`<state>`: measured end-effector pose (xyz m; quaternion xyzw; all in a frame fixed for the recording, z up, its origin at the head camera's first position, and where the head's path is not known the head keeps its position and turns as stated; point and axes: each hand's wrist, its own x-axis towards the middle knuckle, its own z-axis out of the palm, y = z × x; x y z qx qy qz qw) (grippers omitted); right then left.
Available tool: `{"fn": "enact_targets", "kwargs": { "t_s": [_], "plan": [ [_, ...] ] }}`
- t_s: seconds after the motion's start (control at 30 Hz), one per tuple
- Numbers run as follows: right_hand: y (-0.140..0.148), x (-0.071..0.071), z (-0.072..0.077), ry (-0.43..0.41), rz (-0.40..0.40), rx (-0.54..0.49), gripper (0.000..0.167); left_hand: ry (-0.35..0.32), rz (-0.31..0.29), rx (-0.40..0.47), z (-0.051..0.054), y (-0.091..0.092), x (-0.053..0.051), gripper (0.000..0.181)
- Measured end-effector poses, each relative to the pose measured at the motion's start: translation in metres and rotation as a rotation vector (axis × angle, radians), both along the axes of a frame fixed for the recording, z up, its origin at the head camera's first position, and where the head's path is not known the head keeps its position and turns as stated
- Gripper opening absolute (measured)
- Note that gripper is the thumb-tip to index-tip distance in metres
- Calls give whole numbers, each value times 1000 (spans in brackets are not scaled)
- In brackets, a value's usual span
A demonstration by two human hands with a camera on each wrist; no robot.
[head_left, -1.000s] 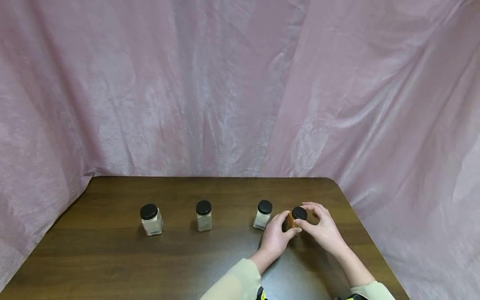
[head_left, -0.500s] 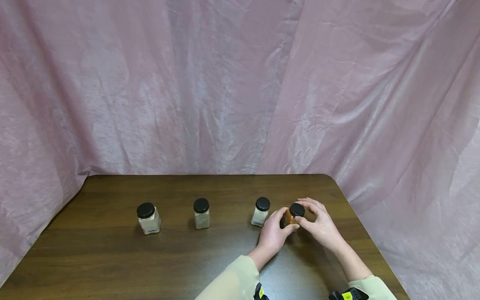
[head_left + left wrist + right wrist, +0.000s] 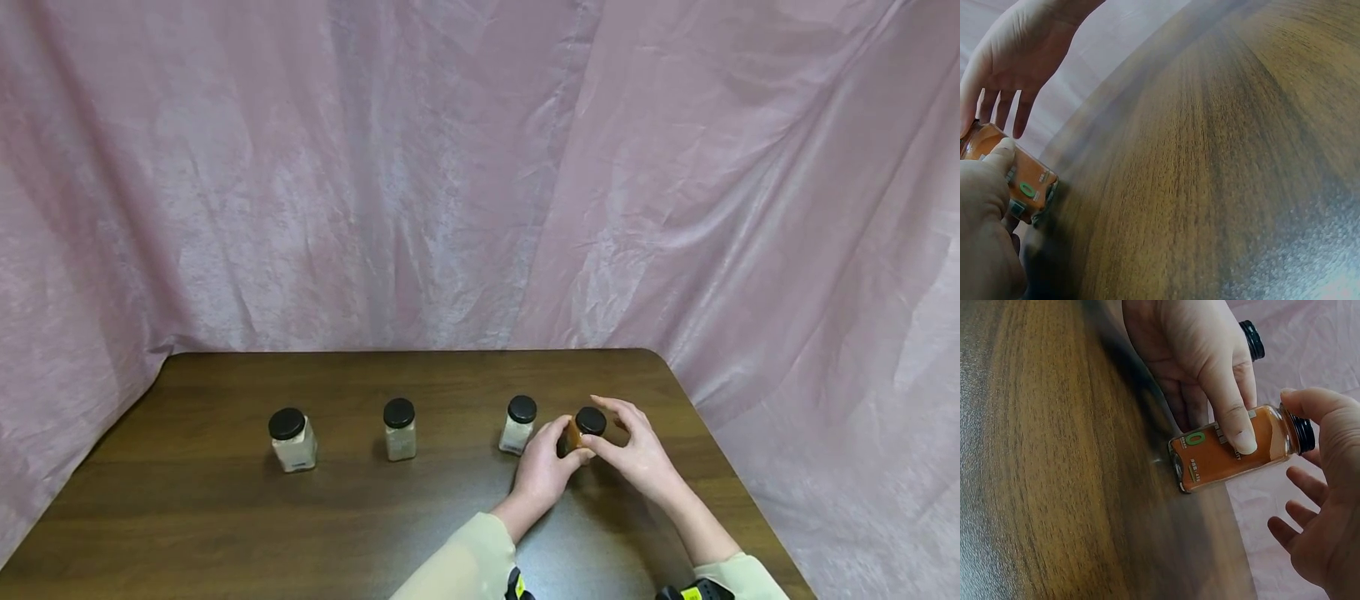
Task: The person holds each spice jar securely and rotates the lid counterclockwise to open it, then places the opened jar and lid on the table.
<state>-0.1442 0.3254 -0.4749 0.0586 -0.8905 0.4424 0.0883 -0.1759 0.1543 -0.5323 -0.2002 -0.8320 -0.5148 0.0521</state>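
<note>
A glass jar of orange-brown powder [image 3: 574, 434] with a black lid [image 3: 591, 421] stands near the table's right side. My left hand [image 3: 542, 475] grips its body, thumb across the label in the right wrist view, where the jar [image 3: 1210, 456] shows close up. Around the black lid [image 3: 1302, 434] is my right hand [image 3: 1335, 481], its thumb at the neck and a finger behind the lid; the other fingers are loosely bent. In the left wrist view, the orange jar [image 3: 1032, 181] is partly covered by my left hand [image 3: 988, 225].
Just left of my left hand stands a black-lidded jar of pale contents [image 3: 517, 434]. Two similar jars stand farther left, one near the middle [image 3: 401, 442] and one at the left [image 3: 295, 450]. A pink curtain [image 3: 450, 183] hangs behind the wooden table [image 3: 225, 533].
The head view has shifted slightly, moving the table and jars a little left in it. My right fingers have shifted a little around the lid; my left hand keeps its grip.
</note>
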Motion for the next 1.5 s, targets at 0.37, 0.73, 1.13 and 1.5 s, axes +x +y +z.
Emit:
{"fn": "enact_targets", "kwargs": {
  "t_s": [0.37,0.73,1.13,1.5],
  "plan": [
    [-8,-2,4,-124,-126,-38,66,21,10,10,1,-1,-1,48],
    [-11,-6,-2,-121,-154,-23,64,-19,-1,1,4,-3,-1,42],
    [-11,-6,-3,-14,-145,-41,52,-53,-8,6,4,-2,0,53],
    [-13,-3,-3,66,-93,-87,44,-25,-17,-4,3,-2,1,50]
  ]
}}
